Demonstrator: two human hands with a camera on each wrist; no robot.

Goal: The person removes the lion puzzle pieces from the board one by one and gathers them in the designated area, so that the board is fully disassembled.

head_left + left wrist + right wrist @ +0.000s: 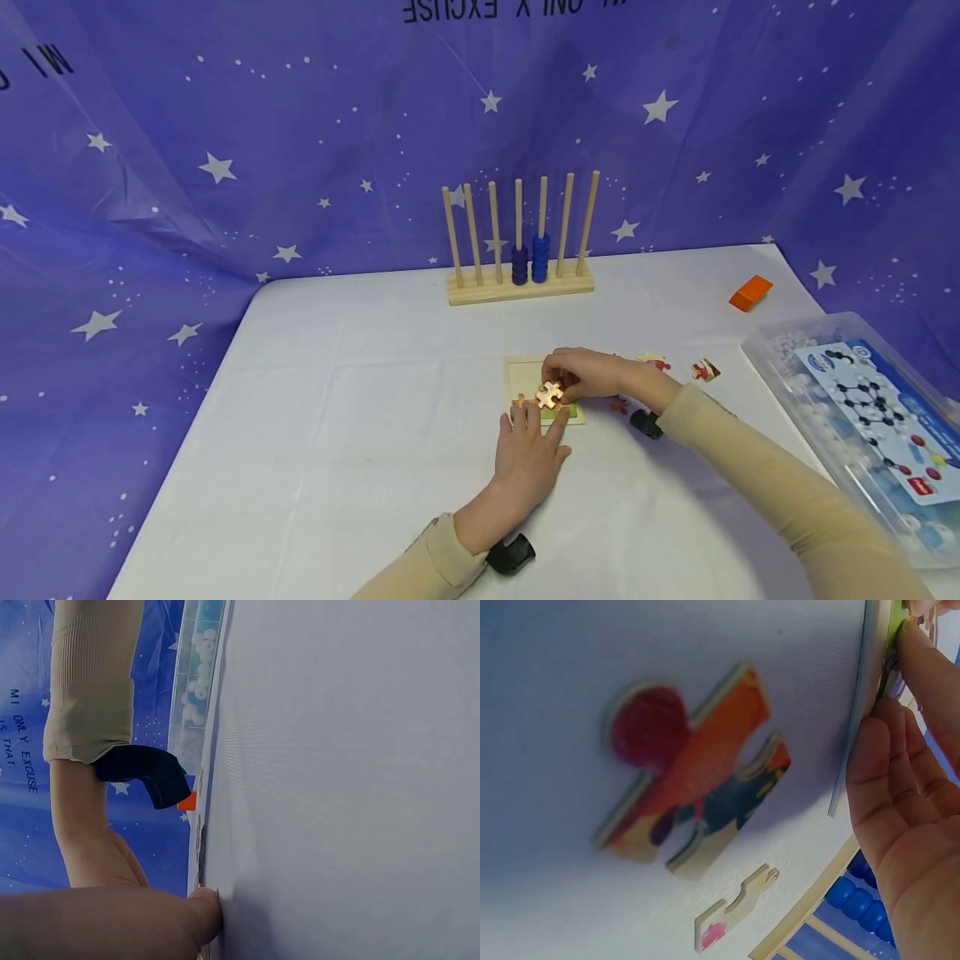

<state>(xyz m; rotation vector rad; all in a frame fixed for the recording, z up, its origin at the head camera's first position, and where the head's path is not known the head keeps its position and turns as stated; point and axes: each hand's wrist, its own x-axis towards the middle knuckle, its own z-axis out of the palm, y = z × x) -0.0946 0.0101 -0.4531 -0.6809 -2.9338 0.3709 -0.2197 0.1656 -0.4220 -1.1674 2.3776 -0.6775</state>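
A square wooden puzzle tray (514, 367) lies mid-table, with a green strip along its near side. My right hand (588, 372) reaches over the tray from the right and pinches a light-coloured jigsaw puzzle piece (550, 394) above it. At the tray's near edge, my left hand (528, 458) rests with fingers extended onto the tray. Its thumb (202, 915) lies close to the tabletop in the left wrist view. In the right wrist view, a red and orange puzzle piece (694, 772) lies on the cloth beside the tray, with a pale piece (731, 904) beyond.
More loose pieces, including a colourful one (705, 369), lie right of the tray. A wooden peg rack (521, 289) with blue and purple beads stands behind. An orange block (751, 293) sits at back right, near a clear plastic box (847, 442).
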